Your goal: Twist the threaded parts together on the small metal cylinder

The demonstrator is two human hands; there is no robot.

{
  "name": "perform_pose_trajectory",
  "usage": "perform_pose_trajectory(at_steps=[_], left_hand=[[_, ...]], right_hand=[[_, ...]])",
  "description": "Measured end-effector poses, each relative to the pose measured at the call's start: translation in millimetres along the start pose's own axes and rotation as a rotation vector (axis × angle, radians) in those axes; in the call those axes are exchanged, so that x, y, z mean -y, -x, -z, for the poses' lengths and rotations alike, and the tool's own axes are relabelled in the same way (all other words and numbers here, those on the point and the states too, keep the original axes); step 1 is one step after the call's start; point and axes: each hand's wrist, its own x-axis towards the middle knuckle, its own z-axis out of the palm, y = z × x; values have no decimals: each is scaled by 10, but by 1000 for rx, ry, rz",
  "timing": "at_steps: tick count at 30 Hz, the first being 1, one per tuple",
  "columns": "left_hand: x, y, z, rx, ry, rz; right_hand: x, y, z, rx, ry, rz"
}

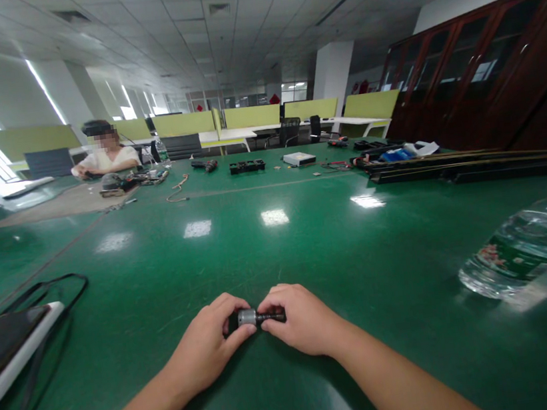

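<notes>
Low in the middle of the head view, a small drill chuck [247, 317] lies level between my hands, a grey metal cylinder with a small hole in its side. My left hand [213, 332] has its thumb and fingers closed around the chuck's left end. Out of the chuck's right side runs a dark, ridged shaft [272, 317]. My right hand [300, 319] pinches this shaft between thumb and fingers, its far end partly hidden by the palm. Both hands are just above or resting on the green table [239, 250]; I cannot tell which.
A water bottle [525, 242] lies tilted at right. At left are a phone-like device [10, 350] and a black cable [64, 278]. Farther back are a power drill [204, 165], a black tray [247, 167], a white box [299, 159] and long dark strips [469, 162]. A person [105, 150] sits across.
</notes>
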Motion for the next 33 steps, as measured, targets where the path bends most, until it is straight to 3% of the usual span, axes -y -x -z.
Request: perform_pose_trajectory(at_steps=[33], left_hand=[[-25, 9, 19, 5, 2, -12]], right_hand=[[-11, 24, 72, 23, 52, 19]])
